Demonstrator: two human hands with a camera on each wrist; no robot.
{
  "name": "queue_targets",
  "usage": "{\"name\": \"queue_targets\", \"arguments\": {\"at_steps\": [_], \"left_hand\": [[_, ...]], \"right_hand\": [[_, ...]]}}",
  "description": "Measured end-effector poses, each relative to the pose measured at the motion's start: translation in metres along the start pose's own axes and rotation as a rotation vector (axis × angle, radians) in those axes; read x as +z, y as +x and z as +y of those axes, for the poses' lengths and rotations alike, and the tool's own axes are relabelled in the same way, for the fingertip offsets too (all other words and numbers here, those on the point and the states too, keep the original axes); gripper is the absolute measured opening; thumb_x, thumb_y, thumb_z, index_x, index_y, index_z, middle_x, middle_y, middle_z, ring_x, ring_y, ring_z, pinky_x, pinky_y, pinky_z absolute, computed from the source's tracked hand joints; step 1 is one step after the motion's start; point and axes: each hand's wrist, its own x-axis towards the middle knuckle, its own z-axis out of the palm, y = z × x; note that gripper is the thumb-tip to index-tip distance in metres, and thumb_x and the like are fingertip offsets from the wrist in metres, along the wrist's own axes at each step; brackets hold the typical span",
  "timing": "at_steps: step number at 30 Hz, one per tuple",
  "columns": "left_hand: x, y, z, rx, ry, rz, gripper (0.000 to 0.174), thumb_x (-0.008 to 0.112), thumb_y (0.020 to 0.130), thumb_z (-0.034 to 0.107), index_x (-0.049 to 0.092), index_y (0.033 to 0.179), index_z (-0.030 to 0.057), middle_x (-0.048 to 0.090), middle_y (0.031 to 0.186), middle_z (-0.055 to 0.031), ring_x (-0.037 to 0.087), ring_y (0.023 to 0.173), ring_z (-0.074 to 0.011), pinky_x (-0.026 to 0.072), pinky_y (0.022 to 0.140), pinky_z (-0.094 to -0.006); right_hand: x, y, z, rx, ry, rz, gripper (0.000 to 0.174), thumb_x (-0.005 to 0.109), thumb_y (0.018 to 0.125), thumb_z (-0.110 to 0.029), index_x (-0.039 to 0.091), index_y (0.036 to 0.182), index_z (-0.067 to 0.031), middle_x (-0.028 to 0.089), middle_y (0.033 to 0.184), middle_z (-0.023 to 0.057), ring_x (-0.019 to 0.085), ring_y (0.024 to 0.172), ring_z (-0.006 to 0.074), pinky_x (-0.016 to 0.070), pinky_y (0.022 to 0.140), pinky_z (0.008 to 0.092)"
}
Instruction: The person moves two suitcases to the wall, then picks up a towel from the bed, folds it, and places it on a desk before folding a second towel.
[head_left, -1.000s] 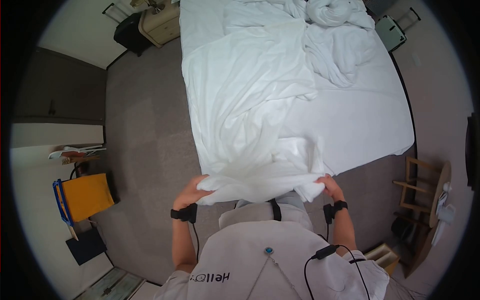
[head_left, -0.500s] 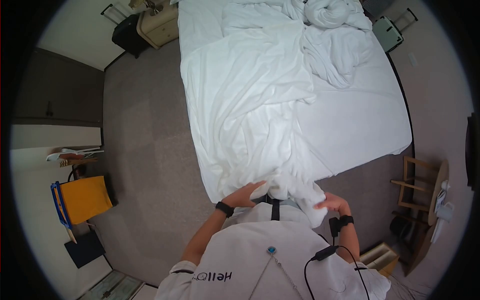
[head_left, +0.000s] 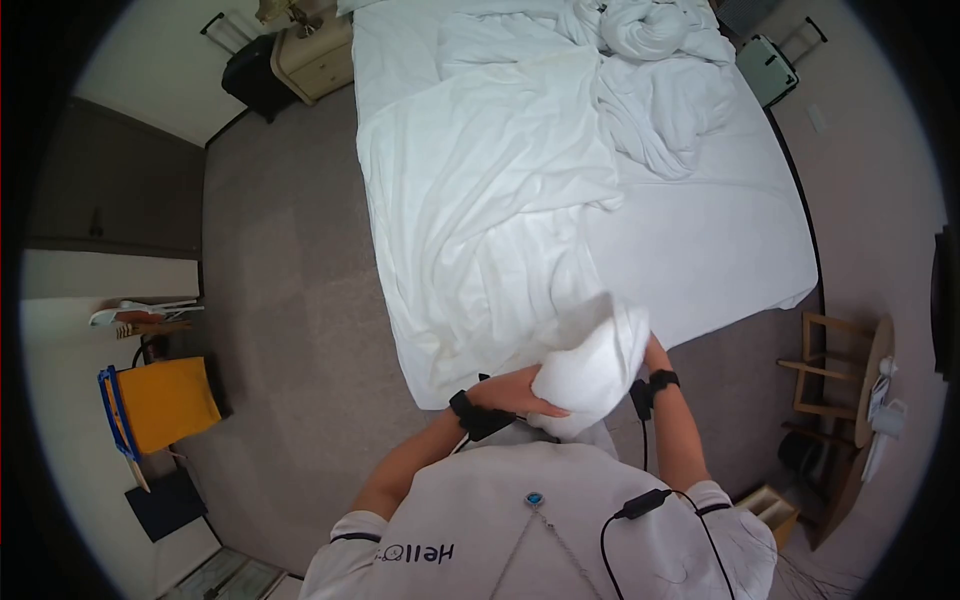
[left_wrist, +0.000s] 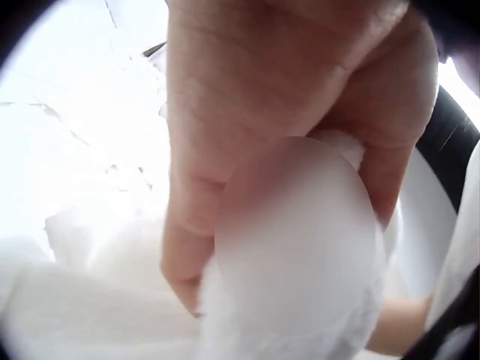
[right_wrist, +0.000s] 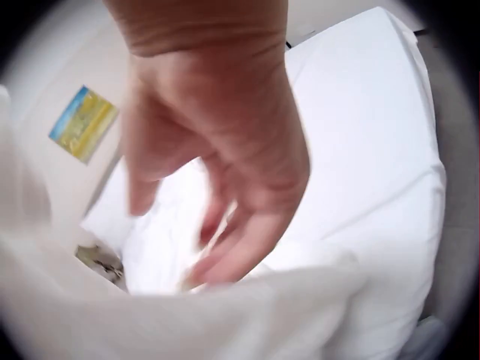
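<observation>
A bunched end of a white blanket (head_left: 590,375) is held up before the person's body, with the rest spread in creases over the left part of the bed. The left hand (head_left: 515,390) grips this bundle from its near left side, thumb across the front. Close up, soft white folds fill the space between the left hand's thumb and fingers (left_wrist: 187,247). On the bundle's right side the right hand (head_left: 656,355) is mostly hidden in the head view. The right wrist view shows it loosely bent and blurred, thumb apart, fingertips (right_wrist: 217,274) at the white fabric.
The bed (head_left: 700,240) has a white fitted sheet and a rumpled heap of bedding (head_left: 650,100) at the far right. A yellow folding chair (head_left: 165,400) stands left, a wooden chair (head_left: 825,375) right. Suitcases stand (head_left: 250,75) by the nightstand (head_left: 315,65) and the right wall.
The blanket's end, stretched wide between both hands earlier, is now gathered into a raised bundle. The left hand has come inward to the right; the right hand has gone forward behind the bundle.
</observation>
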Motion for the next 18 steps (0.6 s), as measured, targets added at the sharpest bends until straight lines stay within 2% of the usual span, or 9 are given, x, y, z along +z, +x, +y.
{"name": "queue_targets", "arguments": {"at_steps": [1,4,7,9,13,14,16,18], "left_hand": [[-0.003,-0.005,0.01,-0.081,-0.068,-0.013,0.069,0.071,0.069,0.016,0.034,0.126,0.0008,0.045,0.122,-0.009,0.039,0.113,-0.0196,0.0313,0.094,-0.0296],[-0.007,-0.017,0.014,-0.114,-0.225,0.06,0.07,0.071,0.068,0.016,0.034,0.126,0.0007,0.045,0.121,-0.0088,0.039,0.113,-0.0196,0.0307,0.094,-0.0294],[-0.008,-0.022,0.015,-0.122,-0.103,-0.04,0.071,0.071,0.068,0.016,0.033,0.126,0.0008,0.044,0.122,-0.0081,0.037,0.113,-0.0186,0.0292,0.095,-0.0289],[-0.006,-0.024,0.017,-0.14,-0.124,-0.053,0.071,0.071,0.069,0.016,0.033,0.127,0.001,0.044,0.122,-0.0079,0.036,0.113,-0.0178,0.0284,0.095,-0.0283],[-0.011,-0.024,0.008,-0.119,-0.118,-0.07,0.072,0.07,0.069,0.017,0.031,0.128,0.0014,0.044,0.122,-0.0076,0.036,0.113,-0.0174,0.0276,0.096,-0.0278],[-0.013,-0.025,0.009,-0.125,-0.11,-0.072,0.072,0.07,0.069,0.017,0.031,0.128,0.0014,0.044,0.122,-0.0077,0.036,0.113,-0.0174,0.0276,0.096,-0.0277],[-0.015,-0.026,0.013,-0.138,-0.097,-0.077,0.071,0.07,0.07,0.018,0.031,0.128,0.0015,0.044,0.122,-0.0079,0.036,0.113,-0.0175,0.0274,0.096,-0.0275],[-0.016,-0.025,0.014,-0.144,-0.101,-0.059,0.071,0.069,0.071,0.019,0.031,0.128,0.0015,0.044,0.122,-0.0084,0.037,0.113,-0.0183,0.0277,0.096,-0.0275]], "right_hand": [[0.013,-0.004,0.0,0.021,0.12,0.036,0.04,0.064,0.073,-0.024,0.05,0.102,-0.0012,0.052,0.103,0.0155,0.055,0.081,0.0204,0.047,0.068,0.0317],[0.059,0.003,-0.001,-0.008,0.352,-0.018,0.039,0.064,0.072,-0.024,0.05,0.1,-0.0009,0.053,0.101,0.0156,0.056,0.081,0.0209,0.047,0.07,0.0323],[0.095,-0.002,-0.012,-0.043,0.564,-0.094,0.038,0.064,0.071,-0.024,0.051,0.098,-0.0006,0.054,0.099,0.0156,0.056,0.08,0.0213,0.047,0.071,0.0329],[0.097,-0.002,-0.027,-0.042,0.656,-0.132,0.038,0.064,0.07,-0.024,0.052,0.097,-0.0004,0.054,0.098,0.0157,0.056,0.08,0.0217,0.0469,0.072,0.0334],[0.049,0.011,-0.065,0.092,0.774,-0.19,0.03,0.06,0.068,-0.019,0.054,0.089,0.0016,0.058,0.087,0.0138,0.057,0.078,0.0234,0.0474,0.074,0.0346],[0.033,-0.012,-0.076,0.015,0.852,-0.086,0.023,0.056,0.067,-0.016,0.054,0.083,0.0009,0.06,0.082,0.0133,0.058,0.075,0.026,0.048,0.075,0.0352],[-0.009,-0.044,-0.073,-0.06,0.96,0.008,0.016,0.054,0.064,-0.01,0.055,0.075,0.0014,0.058,0.078,0.0124,0.057,0.076,0.0251,0.0477,0.076,0.0355],[-0.04,-0.078,-0.057,-0.147,0.927,0.107,0.04,0.052,0.063,-0.012,0.051,0.099,0.0064,0.057,0.095,0.0178,0.055,0.091,0.032,0.0448,0.084,0.0405]]}}
